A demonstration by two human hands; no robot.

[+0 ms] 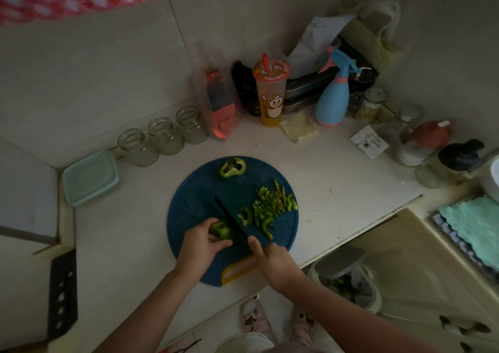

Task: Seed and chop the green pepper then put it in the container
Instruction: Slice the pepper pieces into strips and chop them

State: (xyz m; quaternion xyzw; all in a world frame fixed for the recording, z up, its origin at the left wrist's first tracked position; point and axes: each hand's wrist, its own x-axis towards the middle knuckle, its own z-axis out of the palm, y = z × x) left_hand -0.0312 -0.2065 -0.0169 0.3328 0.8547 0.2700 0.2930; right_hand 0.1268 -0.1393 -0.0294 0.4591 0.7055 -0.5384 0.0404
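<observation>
Left hand [201,240]: I'm clamping the pepper piece [221,230] so it's staying put.
Right hand [272,265]: I'm gripping the knife [231,220], slicing beside my fingers.
Strips [267,207]: piling clear, right of the blade.

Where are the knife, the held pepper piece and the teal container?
knife [229,216]: head view, middle of the black blade.
held pepper piece [221,230]: head view, its exposed green skin.
teal container [90,177]: head view, middle of its top.

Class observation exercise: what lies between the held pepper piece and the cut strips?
The knife, gripped by the right hand, blade down between pepper piece and strips; head view.
</observation>
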